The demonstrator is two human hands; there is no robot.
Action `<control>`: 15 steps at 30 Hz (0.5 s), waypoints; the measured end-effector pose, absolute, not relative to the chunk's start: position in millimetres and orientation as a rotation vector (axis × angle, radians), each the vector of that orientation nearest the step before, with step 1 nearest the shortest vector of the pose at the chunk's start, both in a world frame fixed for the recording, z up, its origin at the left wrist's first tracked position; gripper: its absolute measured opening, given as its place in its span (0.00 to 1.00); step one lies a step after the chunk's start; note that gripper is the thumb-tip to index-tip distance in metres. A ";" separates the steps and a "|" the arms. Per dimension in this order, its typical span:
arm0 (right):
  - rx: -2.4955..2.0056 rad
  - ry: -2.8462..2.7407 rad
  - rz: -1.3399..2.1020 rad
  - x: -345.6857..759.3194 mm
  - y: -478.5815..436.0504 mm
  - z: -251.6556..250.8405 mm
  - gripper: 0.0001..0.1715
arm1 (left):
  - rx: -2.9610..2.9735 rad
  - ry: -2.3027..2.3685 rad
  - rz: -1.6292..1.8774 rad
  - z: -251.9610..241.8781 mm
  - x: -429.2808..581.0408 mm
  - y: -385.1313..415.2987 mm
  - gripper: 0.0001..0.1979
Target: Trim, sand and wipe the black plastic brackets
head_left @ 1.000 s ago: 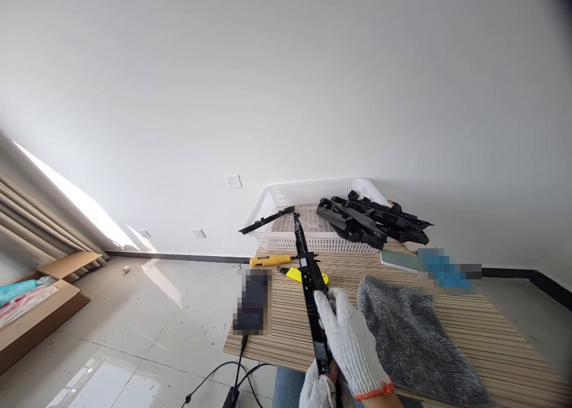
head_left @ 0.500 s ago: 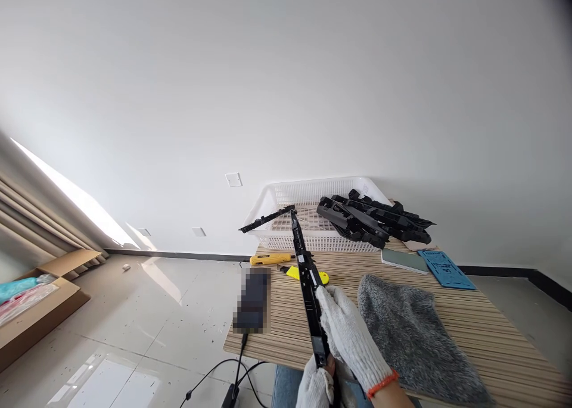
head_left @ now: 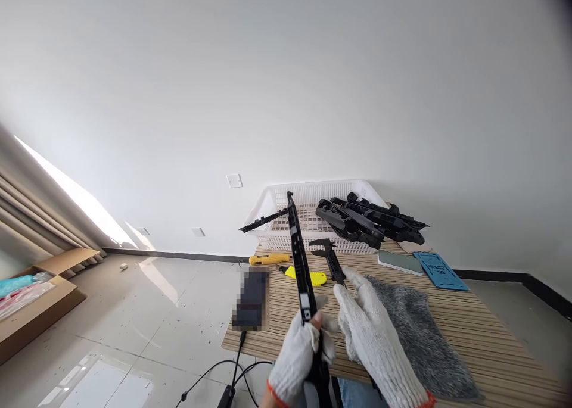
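My left hand (head_left: pixel 297 351), in a white knit glove with the thumb tip bare, is wrapped round a long black plastic part (head_left: pixel 300 265). The part stands up from the hand and its far end overlaps the basket. To the right, my gloved right hand (head_left: pixel 373 330) grips a black caliper (head_left: pixel 331 260), whose jaws point left towards the part without touching it. A yellow cutter knife (head_left: pixel 318 279) lies on the table behind the part. The grey cloth (head_left: pixel 429 336) is beside and partly under my right hand.
A white basket (head_left: pixel 277 241) at the table's back holds several black parts (head_left: pixel 370 217). A yellow-handled tool (head_left: pixel 270 259), a blurred dark device (head_left: pixel 251 301) with a cable, a green pad (head_left: pixel 401 262) and a blue plate (head_left: pixel 440 271) lie around the striped table (head_left: pixel 496 342).
My right hand has left the long part and moved right, and now holds the caliper. My left hand has risen, grasping the part, which has shifted slightly left and up.
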State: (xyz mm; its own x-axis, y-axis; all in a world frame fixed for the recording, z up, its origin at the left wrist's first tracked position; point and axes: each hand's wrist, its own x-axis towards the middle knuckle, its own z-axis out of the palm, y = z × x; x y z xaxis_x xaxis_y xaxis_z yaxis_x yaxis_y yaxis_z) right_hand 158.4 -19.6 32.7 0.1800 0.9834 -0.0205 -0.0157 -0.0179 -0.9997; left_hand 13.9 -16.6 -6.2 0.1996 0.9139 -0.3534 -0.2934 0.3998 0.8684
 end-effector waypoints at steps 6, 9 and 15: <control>-1.369 -1.073 0.999 156.1 -27.0 21.9 0.26 | 0.834 0.927 1.085 17.9 33.6 43.9 0.26; -1.412 -1.145 0.887 152.4 -30.7 14.0 0.23 | 0.852 0.990 1.149 7.6 42.5 56.9 0.22; -1.538 -1.487 0.551 148.1 -27.1 -4.6 0.16 | 0.842 0.919 1.138 -11.1 49.4 57.1 0.26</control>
